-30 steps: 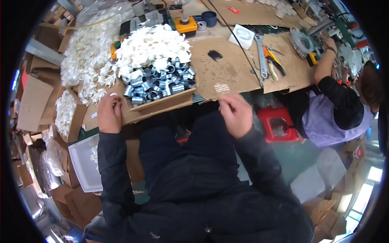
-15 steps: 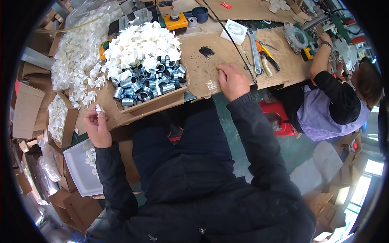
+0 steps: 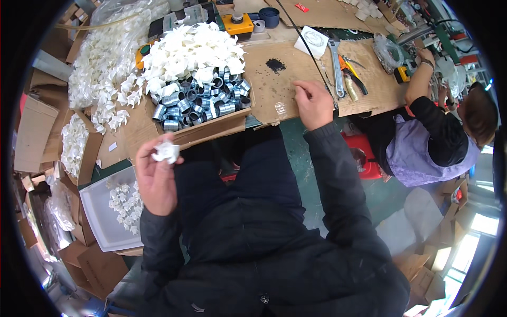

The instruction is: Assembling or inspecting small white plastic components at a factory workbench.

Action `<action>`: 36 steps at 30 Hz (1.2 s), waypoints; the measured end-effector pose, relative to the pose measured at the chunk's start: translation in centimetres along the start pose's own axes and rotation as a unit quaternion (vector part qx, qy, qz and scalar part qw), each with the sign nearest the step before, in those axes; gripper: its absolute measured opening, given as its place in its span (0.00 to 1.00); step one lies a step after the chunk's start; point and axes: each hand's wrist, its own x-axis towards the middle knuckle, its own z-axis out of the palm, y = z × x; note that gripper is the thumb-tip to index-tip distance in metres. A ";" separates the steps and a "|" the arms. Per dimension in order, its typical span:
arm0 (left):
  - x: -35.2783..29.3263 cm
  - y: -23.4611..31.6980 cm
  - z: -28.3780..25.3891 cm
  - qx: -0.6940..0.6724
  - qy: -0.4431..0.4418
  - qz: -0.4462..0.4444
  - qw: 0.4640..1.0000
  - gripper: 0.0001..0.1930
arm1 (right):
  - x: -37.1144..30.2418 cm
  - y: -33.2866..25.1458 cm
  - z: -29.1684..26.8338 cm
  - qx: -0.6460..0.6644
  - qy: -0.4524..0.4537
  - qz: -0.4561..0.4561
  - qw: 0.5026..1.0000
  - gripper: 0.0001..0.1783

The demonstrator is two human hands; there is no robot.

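Observation:
My left hand (image 3: 157, 177) is raised in front of the table edge, its fingers pinching a white plastic flower-shaped piece (image 3: 167, 152). At the table's front edge, my right hand (image 3: 315, 104) rests on the cardboard with its fingers curled in. Whatever those fingers hold, if anything, is hidden. Between the hands, a cardboard box (image 3: 211, 130) holds short metal sleeves (image 3: 198, 103) with a heap of white flower-shaped pieces (image 3: 193, 53) on top. Below and left of my left hand, a white tray (image 3: 103, 224) contains several similar white pieces (image 3: 127, 206).
An adjustable wrench (image 3: 336, 68) and pliers (image 3: 354, 74) lie right of a thin black rod (image 3: 311, 53). Black granules (image 3: 275, 65) are on the cardboard. A yellow button box (image 3: 237, 25) stands behind. A large bag (image 3: 108, 58) of white pieces lies left. A co-worker (image 3: 435, 127) sits at right.
My left hand has moved right and nearer to me, bringing the white flower-shaped piece into fuller view. My right hand stays at the table edge, fingers still curled; the whole view has shifted slightly.

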 end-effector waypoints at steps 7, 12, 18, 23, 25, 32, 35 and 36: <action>0.3 -2.4 6.6 -0.042 -0.071 -0.038 0.996 0.23 | -2.9 -6.2 -2.6 0.552 -0.100 0.350 0.751 0.12; 0.7 -4.0 9.4 -0.065 -0.075 -0.053 0.994 0.23 | -5.7 -10.9 -3.5 0.654 -0.191 0.360 0.638 0.12; -0.1 -4.1 9.8 -0.099 -0.071 -0.078 0.989 0.24 | -7.2 -12.7 -2.2 0.618 -0.246 0.366 0.651 0.12; -0.4 -3.7 9.3 -0.081 -0.064 -0.083 0.991 0.24 | -7.6 -12.8 -1.4 0.589 -0.257 0.343 0.685 0.12; -0.5 -3.7 9.1 -0.079 -0.061 -0.080 0.992 0.24 | -7.7 -12.9 -1.3 0.585 -0.260 0.340 0.689 0.12; -0.6 -3.8 8.7 -0.077 -0.058 -0.084 0.992 0.25 | -7.9 -13.3 -1.0 0.558 -0.257 0.334 0.715 0.12; -0.5 -4.0 8.7 -0.077 -0.058 -0.080 0.992 0.25 | -7.9 -13.2 -1.0 0.547 -0.255 0.330 0.726 0.12; -0.5 -4.0 8.7 -0.077 -0.058 -0.080 0.992 0.25 | -8.0 -13.2 -1.0 0.546 -0.255 0.330 0.727 0.12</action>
